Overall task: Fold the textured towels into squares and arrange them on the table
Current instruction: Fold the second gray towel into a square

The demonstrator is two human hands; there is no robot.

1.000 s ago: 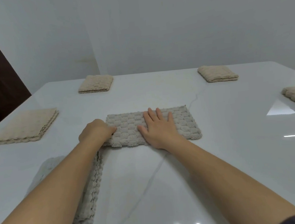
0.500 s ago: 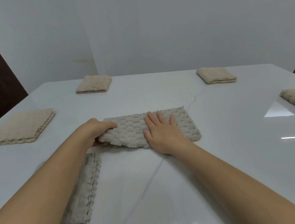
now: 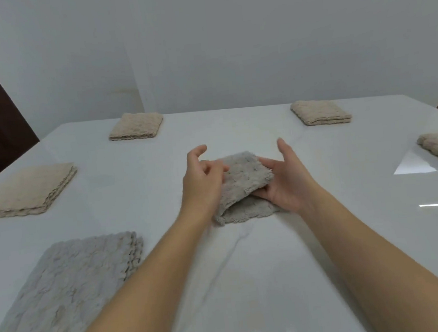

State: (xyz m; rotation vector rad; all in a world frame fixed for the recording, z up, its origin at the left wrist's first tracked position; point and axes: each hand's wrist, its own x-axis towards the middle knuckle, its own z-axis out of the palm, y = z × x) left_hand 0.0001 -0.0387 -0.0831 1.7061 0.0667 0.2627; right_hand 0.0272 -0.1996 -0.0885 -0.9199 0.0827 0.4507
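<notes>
Lying doubled on the open table (image 3: 249, 282), the towel (image 3: 242, 174) has curled left hand (image 3: 200, 178) fingers on its flap, spread right hand (image 3: 291, 186) fingers beneath. Earlier it lay flat.

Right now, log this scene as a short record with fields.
surface: white table
being folded: middle towel, doubled over, top layer raised at the near edge
left hand: at the towel's left side, fingers curled; hold unclear
right hand: fingers straight, slid under the top layer
folded squares: far-left towel, far-right towel
larger flat pile: near-left pile
</notes>
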